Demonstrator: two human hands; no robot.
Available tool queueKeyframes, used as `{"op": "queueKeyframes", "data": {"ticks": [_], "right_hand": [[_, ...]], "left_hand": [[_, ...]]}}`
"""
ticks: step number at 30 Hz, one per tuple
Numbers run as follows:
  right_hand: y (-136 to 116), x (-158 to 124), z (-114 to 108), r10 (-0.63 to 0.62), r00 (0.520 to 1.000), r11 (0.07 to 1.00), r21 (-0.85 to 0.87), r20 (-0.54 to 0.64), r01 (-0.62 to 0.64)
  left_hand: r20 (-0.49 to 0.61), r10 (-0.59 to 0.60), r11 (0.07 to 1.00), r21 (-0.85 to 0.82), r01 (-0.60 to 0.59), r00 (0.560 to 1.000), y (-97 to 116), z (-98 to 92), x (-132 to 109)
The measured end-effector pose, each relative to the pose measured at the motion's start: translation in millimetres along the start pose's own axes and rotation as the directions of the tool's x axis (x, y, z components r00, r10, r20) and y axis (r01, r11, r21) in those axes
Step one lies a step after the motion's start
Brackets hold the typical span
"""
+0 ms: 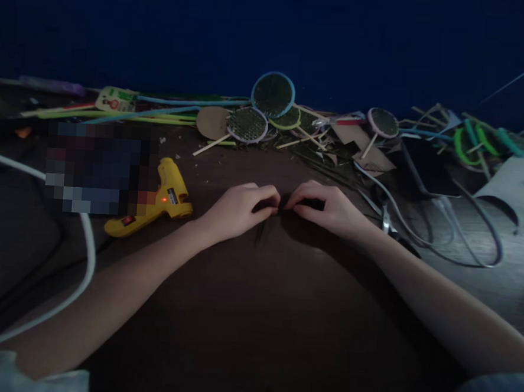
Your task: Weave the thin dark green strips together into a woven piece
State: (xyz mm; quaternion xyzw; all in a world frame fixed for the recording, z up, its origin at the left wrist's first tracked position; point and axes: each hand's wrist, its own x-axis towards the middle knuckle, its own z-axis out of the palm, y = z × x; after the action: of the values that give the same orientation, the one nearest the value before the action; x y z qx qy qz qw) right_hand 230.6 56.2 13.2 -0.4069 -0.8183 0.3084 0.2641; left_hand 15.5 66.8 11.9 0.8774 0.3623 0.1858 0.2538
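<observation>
fingers (269, 192) pressed together on both hands now! thin dark strips (260, 232) are pinched, apparently, by the left hand (242, 211), seen toward seven o'clock of its fingertips; what is held by the right hand (332, 208) can't be told. at three, scissors (385, 220) are laid; at nine, a yellow glue gun (170, 199), red-lit; farther, at twelve, round meshed paddles (273, 95) are heaped.

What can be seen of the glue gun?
The glue gun lies sideways on the dark table, handle pointing lower left, by the left hand; wrist contact is unclear. It looks like yellow plastic, with a glowing orange light, a dark label and a red switch on its handle. A pixelated patch may hide part.
</observation>
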Motion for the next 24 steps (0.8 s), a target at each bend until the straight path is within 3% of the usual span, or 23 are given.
{"op": "queueKeyframes", "data": {"ticks": [6,15,24], "right_hand": [[-10.7,4.1,6.4,0.099,0.990,0.995,-0.006,-0.098,-0.100],[-14.0,4.1,18.6,0.141,0.969,0.990,0.060,-0.204,-0.131],[-15.7,3.5,20.3,0.141,0.966,0.988,0.098,-0.215,-0.122]], "left_hand": [[-0.010,0.013,1.000,-0.013,-0.013,1.000,-1.4,1.2,-0.9],[-0.031,-0.051,0.997,-0.067,0.048,0.998,2.6,0.5,0.2],[-0.045,-0.082,0.995,-0.062,0.079,0.996,2.5,1.0,0.6]]}}
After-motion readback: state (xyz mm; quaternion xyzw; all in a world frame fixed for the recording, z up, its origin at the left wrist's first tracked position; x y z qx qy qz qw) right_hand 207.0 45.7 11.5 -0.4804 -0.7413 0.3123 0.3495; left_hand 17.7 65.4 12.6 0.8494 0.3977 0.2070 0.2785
